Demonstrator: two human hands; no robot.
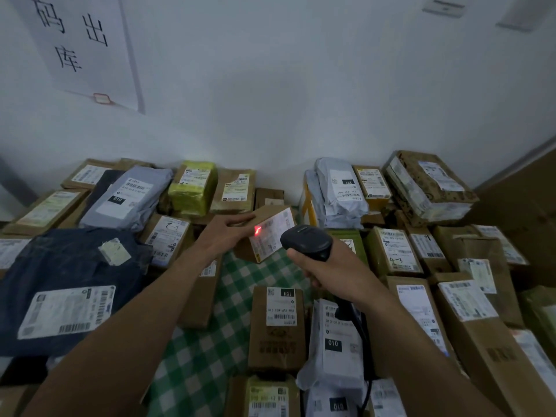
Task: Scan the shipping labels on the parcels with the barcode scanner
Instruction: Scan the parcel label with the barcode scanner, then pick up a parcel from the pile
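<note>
My left hand [224,233] grips a small brown cardboard parcel [264,236] by its top edge and holds it tilted above the table, its white shipping label [275,233] turned toward the scanner. A red scan light glows on the label's left edge. My right hand [328,270] grips the handle of a black barcode scanner [307,240], whose head points at the label from close on the right. The scanner's black cable [365,374] runs down over the parcels below.
Many labelled parcels cover the table: brown boxes [276,329], grey mailer bags [334,341], a dark blue bag [69,284] at left, a yellow-green parcel [192,188] at the back. A green checked cloth [207,341] shows in the middle. A white wall stands behind.
</note>
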